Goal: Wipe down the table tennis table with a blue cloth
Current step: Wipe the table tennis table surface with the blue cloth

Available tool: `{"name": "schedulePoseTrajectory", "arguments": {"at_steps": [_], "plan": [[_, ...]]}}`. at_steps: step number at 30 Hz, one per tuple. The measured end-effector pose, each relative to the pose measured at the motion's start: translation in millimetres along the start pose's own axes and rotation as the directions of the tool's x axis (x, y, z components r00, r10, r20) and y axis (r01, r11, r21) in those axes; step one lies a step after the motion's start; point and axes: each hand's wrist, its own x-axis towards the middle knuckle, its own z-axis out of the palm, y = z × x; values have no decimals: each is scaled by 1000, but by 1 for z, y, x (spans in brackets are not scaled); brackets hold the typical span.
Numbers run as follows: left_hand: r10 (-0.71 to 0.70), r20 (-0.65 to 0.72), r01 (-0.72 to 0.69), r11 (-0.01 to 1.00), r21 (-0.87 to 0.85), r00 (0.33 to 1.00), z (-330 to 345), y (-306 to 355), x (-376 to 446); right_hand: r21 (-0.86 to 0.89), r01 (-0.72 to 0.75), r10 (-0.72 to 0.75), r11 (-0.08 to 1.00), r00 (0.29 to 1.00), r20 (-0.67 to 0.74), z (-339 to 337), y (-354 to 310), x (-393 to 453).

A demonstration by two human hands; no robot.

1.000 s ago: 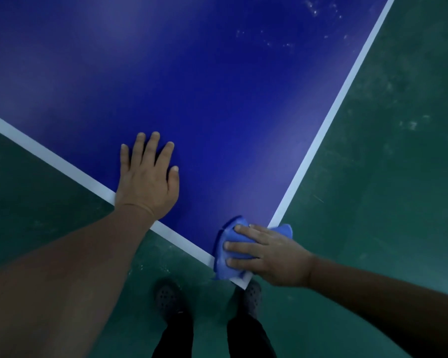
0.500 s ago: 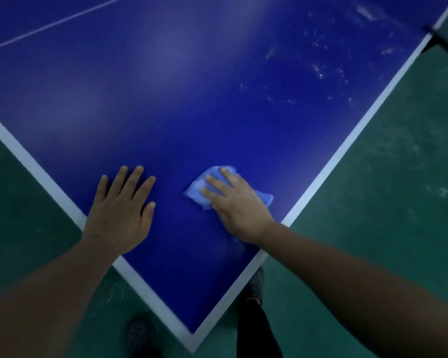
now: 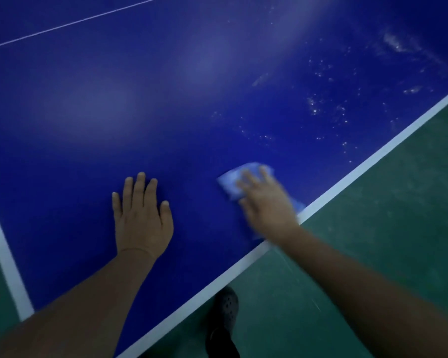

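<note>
The dark blue table tennis table (image 3: 166,112) fills most of the view, with a white line along its edges. My right hand (image 3: 267,202) presses a light blue cloth (image 3: 233,180) flat on the table near the right edge line; the hand is motion-blurred and its fingers lie straight over the cloth. My left hand (image 3: 141,215) rests flat on the table, palm down, fingers together, left of the cloth. White dusty specks (image 3: 326,109) mark the surface beyond the cloth.
Green floor (image 3: 386,202) lies to the right of the table edge and at the far left. My dark perforated shoe (image 3: 225,311) stands on the floor just under the table's near edge. A thin white centre line (image 3: 70,23) crosses the far surface.
My right hand has slid the cloth from the table's near corner up onto the surface and then right toward the side edge. My left hand stays flat on the table; the view has shifted.
</note>
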Motion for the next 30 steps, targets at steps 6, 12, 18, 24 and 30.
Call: {"name": "schedulePoseTrajectory", "arguments": {"at_steps": [6, 12, 18, 24, 30], "plan": [[-48, 0, 48, 998, 31, 999, 8, 5, 1, -50, -397, 392, 917, 916, -91, -26, 84, -9], [-99, -43, 98, 995, -32, 994, 6, 6, 1, 23, -27, 28, 999, 999, -26, 13, -61, 65], [-57, -7, 57, 998, -13, 998, 8, 3, 3, 18, -16, 16, 1000, 1000, -10, 22, -130, 212], [-3, 48, 1, 999, 45, 999, 8, 3, 5, -150, -437, 420, 887, 897, -136, -8, 43, 162], [-10, 71, 8, 999, 35, 997, 7, 4, 5, 11, -864, 846, 504, 491, -208, -36, 132, 55]]}}
